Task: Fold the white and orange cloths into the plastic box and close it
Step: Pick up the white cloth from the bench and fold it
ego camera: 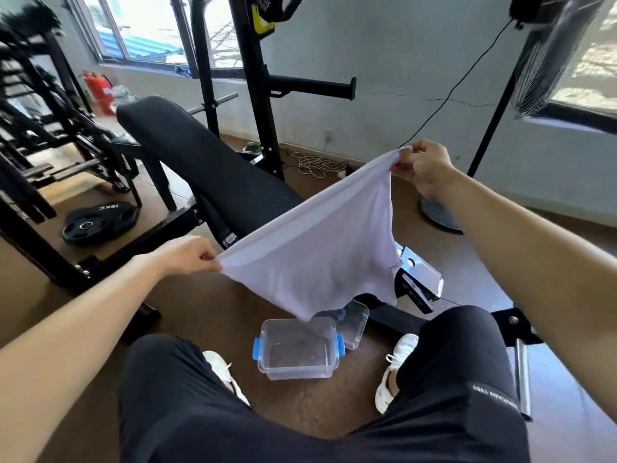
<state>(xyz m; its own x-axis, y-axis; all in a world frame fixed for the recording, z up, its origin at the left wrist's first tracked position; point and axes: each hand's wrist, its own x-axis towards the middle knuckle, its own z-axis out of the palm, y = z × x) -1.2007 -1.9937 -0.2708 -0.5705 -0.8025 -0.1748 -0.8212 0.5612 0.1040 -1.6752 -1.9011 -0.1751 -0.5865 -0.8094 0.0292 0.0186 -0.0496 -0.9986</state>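
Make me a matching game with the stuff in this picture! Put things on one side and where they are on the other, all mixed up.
Things:
1. white cloth
2. plastic box
3. lid
4. weight plate

Places:
A. on the floor between the person's feet, open
B. flat on the floor by the black rack, far left
C. stretched in the air between the left hand and the right hand
D. leaning beside the box, off it

Pairs: 1-C, 2-A, 3-D, 4-B

Your arms reach forward, spread wide. Your left hand (187, 255) pinches shut low and near; your right hand (422, 167) pinches shut higher and farther out.
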